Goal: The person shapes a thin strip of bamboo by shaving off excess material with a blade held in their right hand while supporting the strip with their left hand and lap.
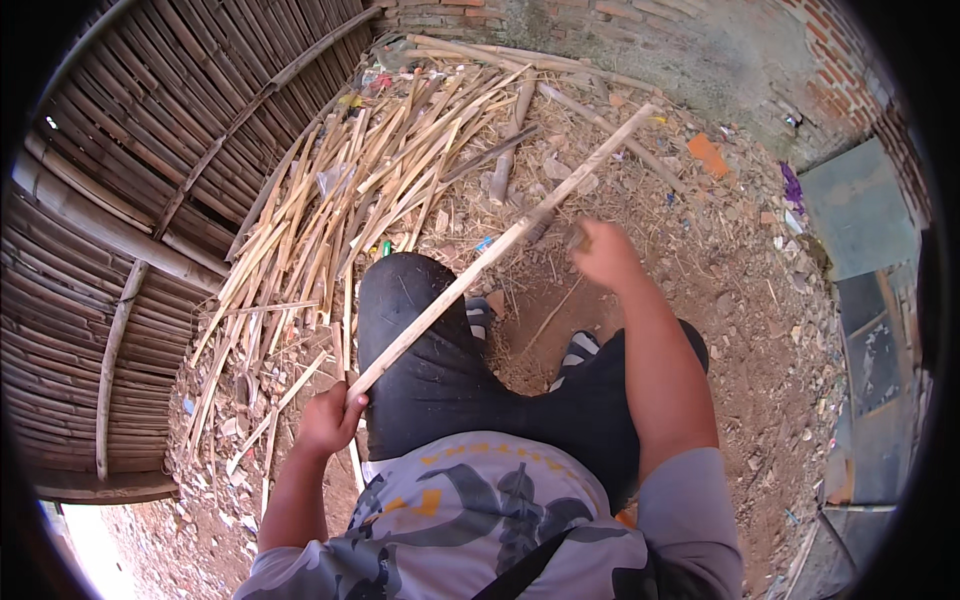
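A long, pale bamboo strip slants from my left thigh up toward the far right. My left hand is wrapped round its near end, beside my left hip. The strip passes over my left knee, and its far end is raised above the littered ground. My right hand is closed in a fist just right of the strip's middle, apart from it. What this fist holds is hard to make out. A dark, blurred shape shows against the strip near it, perhaps part of a tool.
Many split bamboo strips lie in a loose pile at the left, before a bamboo-slat wall. Thicker poles lie farther off, near a brick wall. Grey sheets lean at the right. Rubble and scraps cover the ground.
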`<state>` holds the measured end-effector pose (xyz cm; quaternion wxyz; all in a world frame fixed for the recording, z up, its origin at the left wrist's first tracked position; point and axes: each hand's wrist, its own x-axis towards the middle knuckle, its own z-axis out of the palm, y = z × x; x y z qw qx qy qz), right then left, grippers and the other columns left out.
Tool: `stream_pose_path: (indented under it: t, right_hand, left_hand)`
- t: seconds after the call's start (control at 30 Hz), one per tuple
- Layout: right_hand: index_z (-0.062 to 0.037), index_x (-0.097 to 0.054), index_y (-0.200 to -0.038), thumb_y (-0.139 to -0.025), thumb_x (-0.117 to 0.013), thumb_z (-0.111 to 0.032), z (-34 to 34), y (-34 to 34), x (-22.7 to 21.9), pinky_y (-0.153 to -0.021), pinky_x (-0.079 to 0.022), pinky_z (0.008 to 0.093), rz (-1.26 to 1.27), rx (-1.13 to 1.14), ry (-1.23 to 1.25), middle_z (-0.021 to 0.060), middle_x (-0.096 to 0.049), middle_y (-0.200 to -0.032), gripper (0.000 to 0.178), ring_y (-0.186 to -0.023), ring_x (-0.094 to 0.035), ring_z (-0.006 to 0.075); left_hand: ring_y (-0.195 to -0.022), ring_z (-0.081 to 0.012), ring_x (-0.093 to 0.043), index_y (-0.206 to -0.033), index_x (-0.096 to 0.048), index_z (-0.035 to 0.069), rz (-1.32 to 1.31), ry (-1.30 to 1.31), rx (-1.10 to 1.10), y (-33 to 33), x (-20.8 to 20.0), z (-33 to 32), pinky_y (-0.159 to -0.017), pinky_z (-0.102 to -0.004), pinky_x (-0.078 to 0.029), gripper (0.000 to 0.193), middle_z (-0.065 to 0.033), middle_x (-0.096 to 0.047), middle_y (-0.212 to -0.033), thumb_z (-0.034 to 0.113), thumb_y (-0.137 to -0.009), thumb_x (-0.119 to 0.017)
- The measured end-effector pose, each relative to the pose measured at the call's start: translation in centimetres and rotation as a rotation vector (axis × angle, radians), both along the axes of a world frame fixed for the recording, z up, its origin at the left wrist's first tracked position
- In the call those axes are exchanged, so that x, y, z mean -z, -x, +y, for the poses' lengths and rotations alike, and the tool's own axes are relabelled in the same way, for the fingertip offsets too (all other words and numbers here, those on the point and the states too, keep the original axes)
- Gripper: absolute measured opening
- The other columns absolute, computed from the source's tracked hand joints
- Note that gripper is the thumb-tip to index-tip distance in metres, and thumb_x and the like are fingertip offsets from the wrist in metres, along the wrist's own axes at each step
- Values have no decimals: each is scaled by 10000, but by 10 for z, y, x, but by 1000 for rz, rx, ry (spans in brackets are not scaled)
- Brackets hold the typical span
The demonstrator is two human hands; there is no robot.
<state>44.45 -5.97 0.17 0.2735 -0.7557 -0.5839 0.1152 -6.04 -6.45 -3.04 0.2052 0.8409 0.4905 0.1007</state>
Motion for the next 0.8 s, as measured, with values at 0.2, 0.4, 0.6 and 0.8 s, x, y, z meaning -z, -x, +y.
stream_pose_path:
  t: [0.2,0.4,0.6,0.8]
  right_hand:
    - [-52,-654,-948,-765,-665,-125,-2,-11,-13,-734,-555,457,10,127,-112,195,-699,-844,198,-792,-687,385]
    - [-70,-683,-1048,-768,-685,-133,-11,33,-29,-744,-563,472,-431,-278,25,209,-710,-896,287,-824,-696,385]
    - [-104,-694,-1057,-765,-688,-140,-1,-9,-21,-747,-564,481,-186,67,172,183,-717,-890,294,-842,-701,387]
    - [-104,-698,-1080,-781,-673,-143,-11,36,-28,-773,-559,494,-387,-204,12,187,-717,-890,302,-866,-694,408]
  left_hand:
    - [-661,-465,-645,-857,-523,44,70,13,-44,3,-6,-4,-579,-530,-490,422,-225,-625,-662,438,-983,-607]
    - [-623,-452,-648,-864,-525,53,119,-77,-46,2,4,-7,-554,-538,-497,420,-214,-634,-655,449,-982,-602]
    - [-621,-452,-657,-864,-525,62,150,-158,-93,4,9,-3,-563,-548,-516,397,-217,-649,-662,434,-976,-607]
    - [-615,-451,-653,-864,-514,65,143,-157,-92,4,9,-9,-549,-546,-510,394,-217,-644,-655,431,-975,-609]
